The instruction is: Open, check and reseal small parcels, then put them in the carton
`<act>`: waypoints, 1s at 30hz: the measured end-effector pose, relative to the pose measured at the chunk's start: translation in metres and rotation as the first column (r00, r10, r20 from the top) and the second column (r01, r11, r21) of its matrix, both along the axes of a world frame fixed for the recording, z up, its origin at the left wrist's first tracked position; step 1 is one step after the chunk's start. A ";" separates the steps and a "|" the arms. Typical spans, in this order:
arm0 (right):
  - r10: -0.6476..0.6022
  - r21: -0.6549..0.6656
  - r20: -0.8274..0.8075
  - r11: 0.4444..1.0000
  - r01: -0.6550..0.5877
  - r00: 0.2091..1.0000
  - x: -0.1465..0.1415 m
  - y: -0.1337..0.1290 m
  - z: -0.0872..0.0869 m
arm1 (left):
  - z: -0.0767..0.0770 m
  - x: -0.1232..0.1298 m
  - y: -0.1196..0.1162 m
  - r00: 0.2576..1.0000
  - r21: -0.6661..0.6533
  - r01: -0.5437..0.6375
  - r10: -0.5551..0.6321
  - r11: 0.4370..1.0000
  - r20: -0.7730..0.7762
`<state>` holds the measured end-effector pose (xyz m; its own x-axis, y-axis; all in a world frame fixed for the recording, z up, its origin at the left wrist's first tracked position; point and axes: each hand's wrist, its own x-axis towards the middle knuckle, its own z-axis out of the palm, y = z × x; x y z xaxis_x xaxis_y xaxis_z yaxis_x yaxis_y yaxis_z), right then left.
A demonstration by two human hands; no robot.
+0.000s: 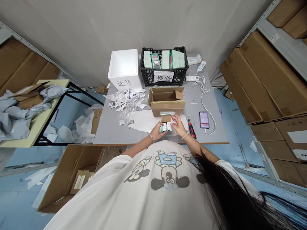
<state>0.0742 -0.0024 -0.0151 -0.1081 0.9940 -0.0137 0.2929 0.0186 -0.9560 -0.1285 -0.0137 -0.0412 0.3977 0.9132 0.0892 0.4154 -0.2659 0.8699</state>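
A small white and green carton [166,128] is held just above the front edge of the table, its top flap raised so that the brown inside faces me. My left hand [156,131] is closed around the carton's left side, thumb near the opening. On the right, my right hand [178,126] has its fingertips at the lifted flap and the carton's right edge. White contents or inner panels show in the opening, too small to make out. Just beyond stands an open brown cardboard box [168,108]. A red and black box cutter [192,129] lies right of my right hand.
A black crate [164,77] of similar cartons and a white foam box [126,81] stand at the back. Crumpled plastic wrap [126,110] lies left. A phone [204,120] charges on a white cable at right. A large open carton [72,172] sits on the floor.
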 end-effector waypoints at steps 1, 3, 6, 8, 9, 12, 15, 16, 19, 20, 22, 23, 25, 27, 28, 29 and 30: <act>0.031 0.034 0.000 0.999 -0.031 1.000 0.000 0.002 0.004 | 0.000 0.000 -0.001 0.999 -0.029 -0.021 0.022 0.999 0.028; 0.111 0.132 0.061 0.984 -0.118 0.992 0.002 0.001 0.010 | -0.002 0.000 -0.002 0.995 -0.068 -0.052 0.057 0.996 0.080; 0.205 0.278 0.211 0.925 -0.259 0.956 0.006 -0.007 0.009 | -0.004 -0.003 -0.002 0.989 -0.060 -0.042 0.050 0.997 0.136; 0.214 0.353 0.278 0.884 -0.307 0.936 0.007 -0.013 0.001 | -0.003 -0.005 -0.002 0.986 -0.028 -0.013 0.018 1.000 0.164; 0.197 0.385 0.294 0.871 -0.305 0.935 0.008 -0.016 -0.004 | -0.003 -0.006 -0.003 0.985 -0.015 0.000 0.002 1.000 0.175; 0.134 0.447 0.310 0.853 -0.269 0.941 0.006 -0.019 -0.015 | 0.001 -0.006 -0.004 0.982 -0.010 0.007 -0.005 1.000 0.191; 0.126 0.460 0.347 0.841 -0.286 0.929 0.004 -0.017 -0.019 | 0.006 -0.006 -0.004 0.982 -0.017 -0.003 0.006 1.000 0.190; 0.132 0.462 0.364 0.834 -0.301 0.922 0.004 -0.017 -0.020 | 0.007 -0.006 -0.004 0.983 -0.014 0.000 0.003 1.000 0.183; 0.151 0.469 0.410 0.811 -0.350 0.900 0.006 -0.019 -0.023 | 0.010 -0.008 -0.004 0.991 0.014 0.023 -0.024 1.000 0.129; 0.161 0.467 0.422 0.805 -0.366 0.892 0.007 -0.021 -0.024 | 0.011 -0.009 -0.004 0.994 0.034 0.037 -0.041 0.999 0.098; 0.190 0.452 0.444 0.796 -0.402 0.876 0.010 -0.025 -0.028 | 0.011 -0.011 -0.002 0.996 0.079 0.079 -0.082 0.994 0.032; 0.207 0.440 0.453 0.794 -0.420 0.867 0.010 -0.027 -0.029 | 0.010 -0.012 -0.002 0.995 0.092 0.101 -0.102 0.991 0.002; 0.242 0.407 0.467 0.795 -0.450 0.850 0.011 -0.030 -0.032 | 0.009 -0.011 0.000 0.991 0.089 0.129 -0.126 0.988 -0.041; 0.266 0.365 0.464 0.812 -0.456 0.845 0.011 -0.030 -0.034 | 0.007 -0.009 0.003 0.992 0.060 0.122 -0.119 0.991 -0.051; 0.261 0.341 0.451 0.833 -0.435 0.853 0.011 -0.030 -0.036 | 0.006 -0.007 0.004 0.993 0.041 0.109 -0.107 0.993 -0.042; 0.238 0.316 0.429 0.864 -0.391 0.871 0.012 -0.029 -0.038 | 0.007 -0.005 0.006 0.995 0.020 0.095 -0.095 0.995 -0.023; 0.202 0.286 0.398 0.899 -0.330 0.895 0.013 -0.027 -0.041 | 0.009 -0.003 0.008 0.997 -0.005 0.083 -0.083 0.997 0.005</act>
